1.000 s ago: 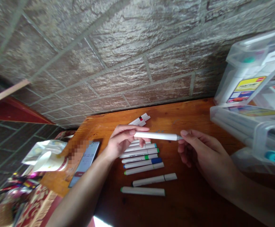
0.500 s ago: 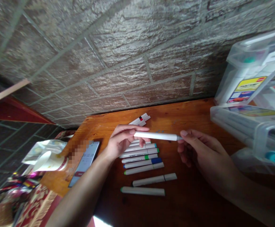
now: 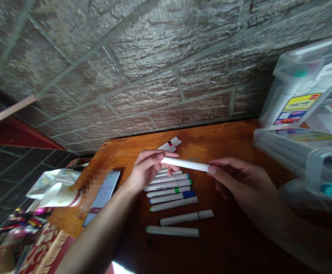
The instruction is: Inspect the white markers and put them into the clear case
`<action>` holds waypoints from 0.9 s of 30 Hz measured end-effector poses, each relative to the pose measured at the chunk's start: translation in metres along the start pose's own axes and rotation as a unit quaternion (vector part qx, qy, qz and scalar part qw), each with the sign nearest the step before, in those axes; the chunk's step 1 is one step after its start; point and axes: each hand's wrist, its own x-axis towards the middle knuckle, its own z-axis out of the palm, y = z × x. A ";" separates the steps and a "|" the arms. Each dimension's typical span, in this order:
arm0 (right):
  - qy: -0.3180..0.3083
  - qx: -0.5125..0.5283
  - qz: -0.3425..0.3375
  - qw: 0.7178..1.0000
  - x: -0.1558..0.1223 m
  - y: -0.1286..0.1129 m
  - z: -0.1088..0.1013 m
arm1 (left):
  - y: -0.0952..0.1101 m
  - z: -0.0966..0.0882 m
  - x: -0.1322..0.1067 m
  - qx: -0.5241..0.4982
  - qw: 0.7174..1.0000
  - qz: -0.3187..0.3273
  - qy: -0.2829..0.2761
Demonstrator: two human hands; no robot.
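Observation:
A white marker (image 3: pixel 186 164) is held nearly level between my two hands, above the wooden table. Its left end is pinched by the thumb and fingers of my left hand (image 3: pixel 147 167). The thumb and fingers of my right hand (image 3: pixel 238 177) close on its right end, covering the tip there. Below lies a column of white markers with coloured ends, among them a blue-banded marker (image 3: pixel 173 197), a green-banded marker (image 3: pixel 168 191), a black-ringed marker (image 3: pixel 186 217) and a green-ended marker (image 3: pixel 172 231) nearest me. My left hand partly hides the farther ones.
Clear plastic marker cases (image 3: pixel 299 106) stand and lie at the right. A few white pens (image 3: pixel 170 144) rest near the brick wall (image 3: pixel 154 76). On the left are a phone (image 3: pixel 102 198), a paper cup (image 3: pixel 59 195) and a patterned cloth (image 3: pixel 42 247).
My right hand has shifted slightly left along the marker, and its grey right end is now covered by my fingers. The marker tilts a little more down to the right.

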 end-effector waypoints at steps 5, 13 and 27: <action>-0.003 -0.008 0.007 1.000 0.000 -0.002 0.001 | 0.001 0.001 0.000 -0.008 1.000 -0.002 0.010; -0.004 -0.015 0.015 1.000 0.001 -0.003 0.002 | -0.002 0.000 -0.001 0.038 0.999 -0.001 0.012; -0.004 -0.017 0.020 1.000 0.000 -0.003 0.003 | -0.004 -0.005 -0.004 0.121 0.993 -0.003 0.003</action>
